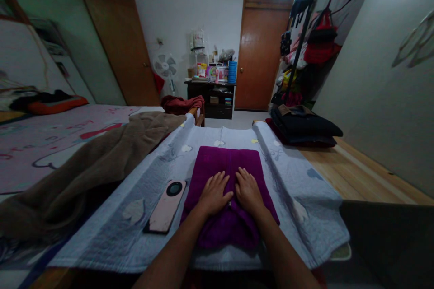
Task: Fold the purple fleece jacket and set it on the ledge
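Observation:
A folded purple garment lies flat on a pale blue quilt in front of me. My left hand rests palm down on its left half, fingers spread. My right hand lies palm down beside it on the right half, fingers spread too. The two thumbs nearly meet over the garment's middle seam. Neither hand grips anything. A pink phone lies face down on the quilt just left of the garment.
A brown blanket is heaped to the left over a pink patterned bed. A stack of dark folded clothes sits on a wooden surface at the right. Beyond stand a dark cabinet, a fan and a wooden door.

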Tool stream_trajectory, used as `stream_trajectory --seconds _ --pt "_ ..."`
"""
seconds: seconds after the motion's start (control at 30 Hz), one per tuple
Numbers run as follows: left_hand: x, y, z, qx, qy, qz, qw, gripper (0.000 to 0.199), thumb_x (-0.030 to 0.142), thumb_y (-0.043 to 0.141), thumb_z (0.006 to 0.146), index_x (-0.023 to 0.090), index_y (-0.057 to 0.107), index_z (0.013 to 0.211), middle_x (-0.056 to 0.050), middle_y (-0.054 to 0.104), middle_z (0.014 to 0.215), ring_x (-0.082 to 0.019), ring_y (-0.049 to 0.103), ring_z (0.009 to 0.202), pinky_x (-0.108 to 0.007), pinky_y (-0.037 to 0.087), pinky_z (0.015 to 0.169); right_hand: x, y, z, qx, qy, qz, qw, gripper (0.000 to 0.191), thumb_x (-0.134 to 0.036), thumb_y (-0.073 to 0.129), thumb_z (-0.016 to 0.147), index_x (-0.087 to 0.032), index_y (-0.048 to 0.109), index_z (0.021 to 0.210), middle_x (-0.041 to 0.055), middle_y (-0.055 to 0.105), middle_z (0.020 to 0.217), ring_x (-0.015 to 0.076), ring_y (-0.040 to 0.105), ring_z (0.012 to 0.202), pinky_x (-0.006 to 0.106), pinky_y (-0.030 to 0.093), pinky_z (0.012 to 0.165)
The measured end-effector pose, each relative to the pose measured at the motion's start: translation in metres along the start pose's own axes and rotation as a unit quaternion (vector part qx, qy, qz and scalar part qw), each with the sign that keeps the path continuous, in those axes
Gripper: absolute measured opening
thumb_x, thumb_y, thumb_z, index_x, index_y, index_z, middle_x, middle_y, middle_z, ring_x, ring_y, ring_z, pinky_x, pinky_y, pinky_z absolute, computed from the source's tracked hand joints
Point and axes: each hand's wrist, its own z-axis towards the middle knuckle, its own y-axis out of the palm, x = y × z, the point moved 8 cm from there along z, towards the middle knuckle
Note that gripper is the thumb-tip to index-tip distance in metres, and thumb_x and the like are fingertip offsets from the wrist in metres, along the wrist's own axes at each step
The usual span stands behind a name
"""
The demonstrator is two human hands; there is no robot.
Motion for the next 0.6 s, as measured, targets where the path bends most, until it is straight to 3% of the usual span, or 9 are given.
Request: stream_trajectory --seconds 0.23,0.43,0.6 --pt "-0.004 -0.009 0.003 0.004 -0.028 -0.007 1.0 0.071 0.05 0.04 0.09 0.018 0.023 0.151 -0.009 0.019 0.159 -0.027 0.019 0.145 -0.046 0.022 0.115 0.003 0.004 0.0 0.004 -0.006 -0.01 1.0 0.049 -0.022 0.038 0.091 -0.015 0.048 0.138 0.0093 0.035 0.153 0.0224 0.026 0.142 0.041 0.021 0.115" --pt "-0.014 -0.035 0.029 0.054 -0.051 0.024 0.997 0.056 0.035 0.034 0.094 0.02 0.031 0.148 -0.007 0.025 0.158 -0.029 0.036 0.136 -0.044 0.036 0.106 0.003 0.006 -0.001 0.005 -0.003 -0.009 1.0 0.05 -0.022 0.038 0.09 -0.017 0.047 0.139 0.0071 0.034 0.153 0.0213 0.025 0.143 0.041 0.02 0.116" --pt "-0.033 -0.042 0.039 0.088 -0.118 0.051 0.988 0.054 0.03 0.034 0.094 0.021 0.034 0.147 -0.006 0.025 0.158 -0.033 0.052 0.121 -0.048 0.045 0.095 0.004 0.006 -0.001 0.006 -0.006 -0.006 1.0 0.051 -0.022 0.037 0.09 -0.016 0.047 0.139 0.0068 0.035 0.153 0.0214 0.026 0.142 0.04 0.02 0.116"
